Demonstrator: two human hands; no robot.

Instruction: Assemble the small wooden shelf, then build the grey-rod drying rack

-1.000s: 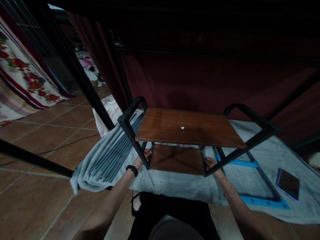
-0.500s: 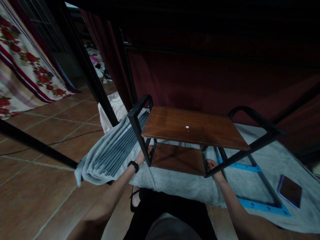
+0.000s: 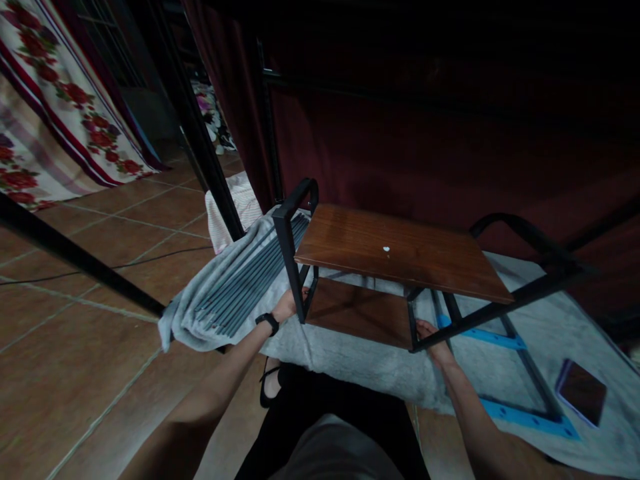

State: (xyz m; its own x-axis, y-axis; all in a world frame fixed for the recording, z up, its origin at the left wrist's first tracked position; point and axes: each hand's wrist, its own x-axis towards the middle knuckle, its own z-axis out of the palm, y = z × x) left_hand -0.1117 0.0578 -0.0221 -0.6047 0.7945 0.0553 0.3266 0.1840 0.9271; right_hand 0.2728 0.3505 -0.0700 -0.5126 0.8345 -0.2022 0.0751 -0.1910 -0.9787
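Note:
A small shelf unit with a black metal frame [image 3: 289,248] and two brown wooden boards [image 3: 400,252] stands on a grey blanket [image 3: 350,368]. My left hand [image 3: 286,307], with a black band at the wrist, is closed around the frame's near left leg. My right hand [image 3: 434,341] grips the near right leg at its base. Both hands are partly hidden behind the metal bars.
A bundle of grey metal bars [image 3: 250,280] lies on the blanket's left fold. A black frame with blue tape [image 3: 520,387] and a phone [image 3: 583,392] lie to the right. Black posts [image 3: 200,120], a dark red curtain and a flowered cloth [image 3: 55,113] surround the tiled floor.
The view has shifted left and the shelf unit has turned slightly, its left end now nearer. Both hands have stayed on the frame's legs.

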